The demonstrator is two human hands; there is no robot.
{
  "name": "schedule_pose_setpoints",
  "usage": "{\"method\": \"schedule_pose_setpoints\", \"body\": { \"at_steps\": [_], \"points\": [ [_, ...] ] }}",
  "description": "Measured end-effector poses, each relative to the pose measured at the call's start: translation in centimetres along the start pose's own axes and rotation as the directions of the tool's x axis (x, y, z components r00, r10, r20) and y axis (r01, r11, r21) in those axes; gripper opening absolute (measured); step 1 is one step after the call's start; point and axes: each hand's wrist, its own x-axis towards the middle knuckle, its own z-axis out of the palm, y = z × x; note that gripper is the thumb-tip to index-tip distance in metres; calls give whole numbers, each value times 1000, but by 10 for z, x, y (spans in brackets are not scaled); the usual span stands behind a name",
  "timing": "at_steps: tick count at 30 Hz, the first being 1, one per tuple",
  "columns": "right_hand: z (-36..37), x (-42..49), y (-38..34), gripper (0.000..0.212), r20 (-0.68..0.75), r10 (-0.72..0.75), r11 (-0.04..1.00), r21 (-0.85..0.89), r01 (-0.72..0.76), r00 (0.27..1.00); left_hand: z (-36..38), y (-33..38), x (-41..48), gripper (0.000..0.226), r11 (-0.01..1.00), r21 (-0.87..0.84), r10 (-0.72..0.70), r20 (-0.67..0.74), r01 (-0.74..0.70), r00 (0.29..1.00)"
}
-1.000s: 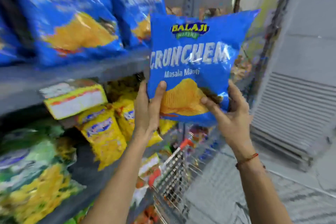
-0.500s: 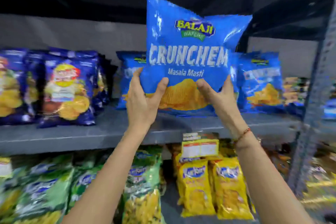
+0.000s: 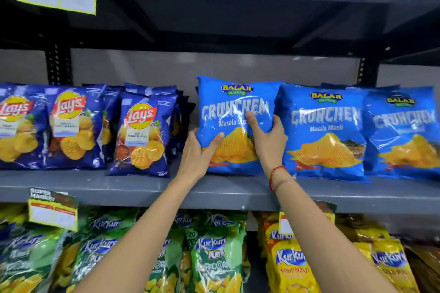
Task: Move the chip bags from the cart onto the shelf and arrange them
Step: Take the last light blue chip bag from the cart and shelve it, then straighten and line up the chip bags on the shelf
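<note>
A second ago the bag [image 3: 234, 123] was held up in the air beside the cart, at the right of the frame. Half a second ago it was raised in front of the shelf [image 3: 119, 188], above the row. Now it stands upright on that shelf at the centre of the frame, its bottom edge down on the board, just left of two like bags [image 3: 323, 133]. The left hand [image 3: 201, 150] has slid to the bag's lower left edge; the right hand [image 3: 267, 137] presses its right side, thumb across the front. The cart has gone from view.
</note>
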Motion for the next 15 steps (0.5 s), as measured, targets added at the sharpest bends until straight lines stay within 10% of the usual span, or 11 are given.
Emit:
{"method": "schedule_pose_setpoints", "body": {
  "at_steps": [15],
  "points": [
    [17, 7, 10, 69, -94, -140, 923, -374, 96, 986, 9, -9, 13, 87, 986, 47, -164, 166, 158, 973]
  ]
}}
